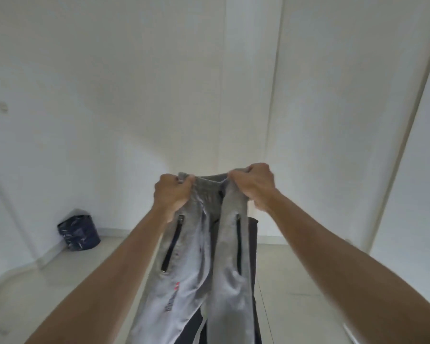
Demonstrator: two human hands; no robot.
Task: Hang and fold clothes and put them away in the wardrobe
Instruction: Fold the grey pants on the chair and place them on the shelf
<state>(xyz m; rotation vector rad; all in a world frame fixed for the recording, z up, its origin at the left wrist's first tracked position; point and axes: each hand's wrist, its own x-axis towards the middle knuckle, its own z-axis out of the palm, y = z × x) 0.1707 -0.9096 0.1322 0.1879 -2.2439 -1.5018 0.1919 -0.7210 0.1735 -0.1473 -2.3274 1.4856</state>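
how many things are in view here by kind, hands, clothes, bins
hands: 2, left hand and right hand, both gripping the waistband
clothes: 1, grey track pants
bins: 1, dark bin on the floor by the wall
total: 4

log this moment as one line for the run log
left hand: grips waistband | right hand: grips waistband | grey track pants: held up, legs hanging | step: not yet folded

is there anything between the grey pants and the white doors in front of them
Nothing visible. Both the left hand and right hand grip the waistband of the grey pants, held up in open air. The white doors ahead look shut, and the floor before them is bare; the dark bin sits off to the left.
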